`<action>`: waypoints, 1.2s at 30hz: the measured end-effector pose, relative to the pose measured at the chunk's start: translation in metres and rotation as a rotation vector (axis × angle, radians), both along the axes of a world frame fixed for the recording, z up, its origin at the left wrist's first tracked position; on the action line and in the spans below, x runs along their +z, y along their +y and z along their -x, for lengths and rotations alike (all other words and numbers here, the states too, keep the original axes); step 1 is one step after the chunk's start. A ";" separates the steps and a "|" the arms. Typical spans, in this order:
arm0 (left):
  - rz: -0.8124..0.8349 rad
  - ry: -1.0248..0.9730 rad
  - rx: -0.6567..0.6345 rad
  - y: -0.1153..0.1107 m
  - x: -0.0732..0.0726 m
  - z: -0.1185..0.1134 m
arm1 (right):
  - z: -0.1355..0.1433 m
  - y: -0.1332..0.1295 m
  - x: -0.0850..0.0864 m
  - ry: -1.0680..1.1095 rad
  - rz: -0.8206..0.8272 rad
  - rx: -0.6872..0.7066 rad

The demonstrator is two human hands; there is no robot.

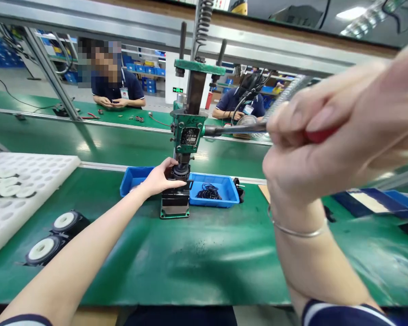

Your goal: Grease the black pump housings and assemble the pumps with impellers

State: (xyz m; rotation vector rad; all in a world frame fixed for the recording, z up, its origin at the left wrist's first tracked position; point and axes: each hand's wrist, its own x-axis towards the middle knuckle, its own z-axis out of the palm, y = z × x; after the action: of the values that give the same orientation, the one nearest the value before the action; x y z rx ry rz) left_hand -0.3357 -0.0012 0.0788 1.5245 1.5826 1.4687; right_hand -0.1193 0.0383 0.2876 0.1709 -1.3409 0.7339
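Note:
A green hand press (189, 131) stands upright on the bench, with a lever (243, 129) sticking out to the right. My right hand (326, 122), large and close to the camera, is wrapped round the red end of that lever. Under the ram sits a round black part (181, 170) on the press base (175, 206). My left hand (161, 178) has thumb and fingers around the near left side of this part, pinching it. The part's underside is hidden by the hand and the fixture.
Blue bins (233, 190) flank the press; the right one holds black rings (209, 192). At left lie a white foam tray (54, 167) with white discs and two black round parts (42, 249). Two co-workers (132, 86) sit across the bench. A metal frame (51, 72) spans above.

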 end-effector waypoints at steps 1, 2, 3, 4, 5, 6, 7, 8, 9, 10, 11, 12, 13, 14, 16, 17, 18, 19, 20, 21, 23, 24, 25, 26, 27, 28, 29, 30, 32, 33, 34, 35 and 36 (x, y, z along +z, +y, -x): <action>0.002 0.004 0.000 -0.001 0.001 0.000 | 0.002 -0.001 -0.002 0.084 0.014 -0.051; 0.006 0.008 0.000 -0.001 0.003 -0.001 | 0.004 0.000 -0.002 0.145 0.005 -0.117; 0.011 0.012 -0.001 -0.002 0.005 -0.002 | 0.006 0.002 0.000 0.163 -0.028 -0.171; 0.018 0.018 -0.002 -0.003 0.007 -0.002 | 0.008 0.005 0.003 0.115 -0.072 -0.190; 0.025 0.025 -0.005 -0.004 0.008 -0.003 | 0.008 0.008 0.006 0.055 -0.110 -0.195; 0.032 0.032 -0.008 -0.004 0.009 -0.004 | 0.007 0.009 0.008 -0.002 -0.137 -0.194; 0.038 0.037 -0.011 -0.005 0.010 -0.004 | 0.005 0.009 0.008 -0.026 -0.141 -0.209; 0.041 0.040 -0.015 -0.005 0.010 -0.004 | 0.002 0.007 0.005 -0.023 -0.131 -0.250; 0.044 0.040 -0.019 -0.005 0.009 -0.004 | -0.001 0.004 0.001 -0.005 -0.112 -0.304; 0.046 0.039 -0.023 -0.005 0.009 -0.004 | -0.004 0.000 -0.004 0.017 -0.094 -0.360; 0.048 0.038 -0.025 -0.005 0.009 -0.004 | -0.007 -0.002 -0.008 0.032 -0.086 -0.401; 0.051 0.038 -0.027 -0.006 0.009 -0.004 | -0.008 -0.003 -0.010 0.032 -0.088 -0.416; 0.054 0.039 -0.027 -0.006 0.010 -0.004 | -0.008 -0.003 -0.010 0.014 -0.102 -0.403; 0.058 0.041 -0.026 -0.006 0.010 -0.005 | -0.007 0.000 -0.009 -0.018 -0.128 -0.366; 0.062 0.047 -0.023 -0.007 0.012 -0.005 | -0.005 0.006 -0.005 -0.041 -0.186 -0.272; 0.061 0.050 -0.022 -0.007 0.013 -0.004 | -0.005 0.008 -0.006 -0.037 -0.208 -0.233; 0.060 0.052 -0.023 -0.007 0.013 -0.004 | -0.006 0.009 -0.008 -0.012 -0.207 -0.220; 0.058 0.054 -0.024 -0.007 0.013 -0.004 | -0.007 0.008 -0.013 0.015 -0.185 -0.229; 0.056 0.055 -0.025 -0.007 0.013 -0.003 | -0.008 0.007 -0.018 0.041 -0.167 -0.238; 0.056 0.055 -0.027 -0.007 0.013 -0.003 | -0.009 0.005 -0.022 0.071 -0.159 -0.250; 0.058 0.054 -0.032 -0.008 0.014 -0.003 | -0.010 0.004 -0.023 0.084 -0.201 -0.254; 0.061 0.052 -0.037 -0.008 0.014 -0.003 | -0.010 0.005 -0.020 0.062 -0.221 -0.241; 0.065 0.050 -0.043 -0.009 0.014 -0.004 | -0.010 0.007 -0.015 0.010 -0.238 -0.213; 0.069 0.046 -0.050 -0.009 0.015 -0.004 | -0.009 0.008 -0.010 -0.048 -0.252 -0.173; 0.074 0.043 -0.056 -0.010 0.015 -0.004 | -0.009 0.009 -0.006 -0.090 -0.260 -0.144; 0.077 0.039 -0.061 -0.011 0.015 -0.004 | -0.009 0.010 -0.005 -0.083 -0.271 -0.137; 0.080 0.036 -0.065 -0.012 0.015 -0.004 | -0.009 0.008 -0.007 -0.048 -0.277 -0.150; 0.081 0.033 -0.067 -0.013 0.015 -0.004 | -0.010 0.007 -0.012 -0.009 -0.267 -0.182; 0.085 0.029 -0.070 -0.014 0.015 -0.004 | -0.012 0.003 -0.021 0.077 -0.228 -0.260; 0.088 0.029 -0.069 -0.014 0.016 -0.004 | -0.012 0.002 -0.024 0.078 -0.219 -0.271; 0.092 0.030 -0.068 -0.014 0.016 -0.004 | -0.013 0.002 -0.024 0.056 -0.218 -0.255; 0.094 0.033 -0.065 -0.013 0.017 -0.005 | -0.013 0.002 -0.022 0.016 -0.225 -0.222; 0.096 0.036 -0.061 -0.012 0.017 -0.005 | -0.013 0.003 -0.020 -0.012 -0.258 -0.177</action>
State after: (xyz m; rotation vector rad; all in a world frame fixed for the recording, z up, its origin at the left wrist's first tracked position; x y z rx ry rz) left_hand -0.3305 -0.0135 0.0961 1.5384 1.5888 1.3206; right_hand -0.1060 0.0416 0.2680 0.2497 -1.4397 0.4126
